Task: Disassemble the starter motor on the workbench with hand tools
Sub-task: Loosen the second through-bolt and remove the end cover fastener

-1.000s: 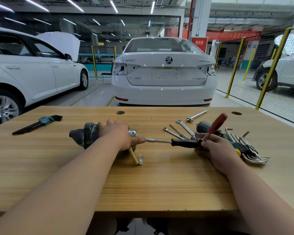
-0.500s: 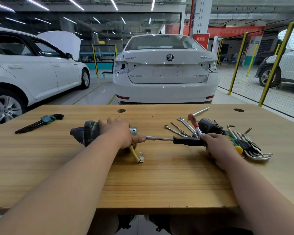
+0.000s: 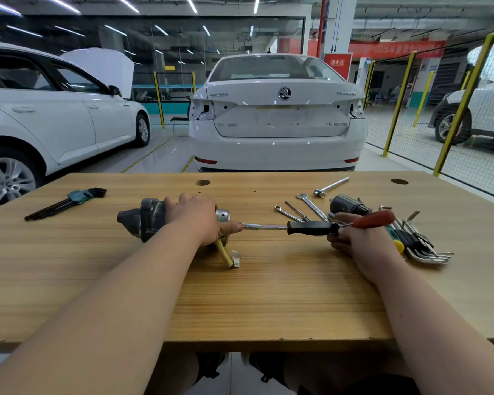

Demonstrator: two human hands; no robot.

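My left hand (image 3: 196, 220) presses down over the starter motor (image 3: 146, 219), which lies on its side on the table (image 3: 268, 295), left of centre. The fingers wrap the motor's body, and the thumb reaches toward its silver end cap (image 3: 222, 215). The dark nose of the motor points left. A yellow cable (image 3: 222, 253) curls out from under my palm and ends in a metal lug (image 3: 236, 257) on the wood.

My right hand (image 3: 354, 240) is closed on two tools at once. One is a black-handled driver (image 3: 311, 228) whose chrome shaft lies level and runs left to the motor's end, its tip meeting my left thumb. The other is a red-handled screwdriver (image 3: 375, 218) that angles up and to the right from between my fingers.

Behind my right hand lie open-ended spanners (image 3: 311, 206), a chrome extension bar (image 3: 331, 186) and a dark cylindrical part (image 3: 347, 205). To its right sits a fan of hex keys (image 3: 422, 246). A second hex key set (image 3: 66, 202) in a green holder rests well apart at the far left of the table.

Beyond the table stands a white saloon (image 3: 277, 118), seen from the rear, with another white car (image 3: 40, 118) to its left.
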